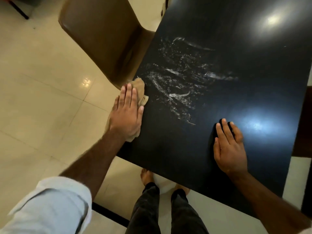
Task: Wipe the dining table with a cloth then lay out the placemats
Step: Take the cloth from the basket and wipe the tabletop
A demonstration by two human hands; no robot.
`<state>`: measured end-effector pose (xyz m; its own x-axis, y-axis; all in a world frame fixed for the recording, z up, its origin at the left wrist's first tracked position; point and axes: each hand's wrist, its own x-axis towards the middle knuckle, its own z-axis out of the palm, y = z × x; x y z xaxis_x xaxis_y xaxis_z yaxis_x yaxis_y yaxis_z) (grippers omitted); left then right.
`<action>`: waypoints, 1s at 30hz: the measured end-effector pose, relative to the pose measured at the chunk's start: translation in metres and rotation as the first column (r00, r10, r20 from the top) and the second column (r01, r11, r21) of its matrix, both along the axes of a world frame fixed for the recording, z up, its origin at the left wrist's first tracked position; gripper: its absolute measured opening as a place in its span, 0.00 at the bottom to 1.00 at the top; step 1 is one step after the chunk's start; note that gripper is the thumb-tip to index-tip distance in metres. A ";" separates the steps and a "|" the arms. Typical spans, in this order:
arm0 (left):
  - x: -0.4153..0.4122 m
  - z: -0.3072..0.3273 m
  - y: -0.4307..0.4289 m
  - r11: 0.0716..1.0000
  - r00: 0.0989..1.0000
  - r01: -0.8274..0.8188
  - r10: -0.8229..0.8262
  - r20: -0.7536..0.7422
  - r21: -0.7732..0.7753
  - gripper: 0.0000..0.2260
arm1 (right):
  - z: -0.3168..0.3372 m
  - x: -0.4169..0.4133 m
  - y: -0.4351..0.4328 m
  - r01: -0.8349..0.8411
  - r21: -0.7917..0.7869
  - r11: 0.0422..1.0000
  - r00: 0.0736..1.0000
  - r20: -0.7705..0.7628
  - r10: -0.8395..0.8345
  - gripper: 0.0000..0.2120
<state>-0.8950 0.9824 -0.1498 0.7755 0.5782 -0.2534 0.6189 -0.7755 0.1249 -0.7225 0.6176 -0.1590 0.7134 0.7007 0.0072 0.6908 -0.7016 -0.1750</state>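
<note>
Surface (219, 149): dark, glossy, streaked with wet smears mid-top.
Chair (104, 36): brown, tucked at the surface's left edge.
Left hand (126, 114): flat, fingers extended, pressing the cloth.
Right hand (229, 147): open, palm resting on the surface.
Cloth (140, 90): tan, bunched at the left edge.

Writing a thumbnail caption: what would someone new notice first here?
Probably the whitish wet streaks smeared across the middle of the glossy black table. Next, the left hand pressed flat on a tan cloth at the table's left edge, beside a brown chair. The right hand rests flat near the front edge.
</note>
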 end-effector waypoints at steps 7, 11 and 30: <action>0.097 0.005 -0.090 0.984 0.983 0.178 -0.178 0.050 0.014 0.34 | 0.001 0.001 -0.001 0.015 -0.026 1.000 1.000 -0.019 -0.016 0.28; 0.076 0.004 -0.171 0.948 0.951 0.308 -0.304 0.057 -0.076 0.34 | 0.003 -0.001 -0.005 0.091 -0.033 0.995 0.996 0.007 -0.091 0.28; 0.183 -0.006 -0.038 1.000 0.998 -0.004 0.003 0.062 0.019 0.32 | -0.002 0.006 -0.008 0.112 -0.087 0.990 0.993 -0.023 -0.114 0.26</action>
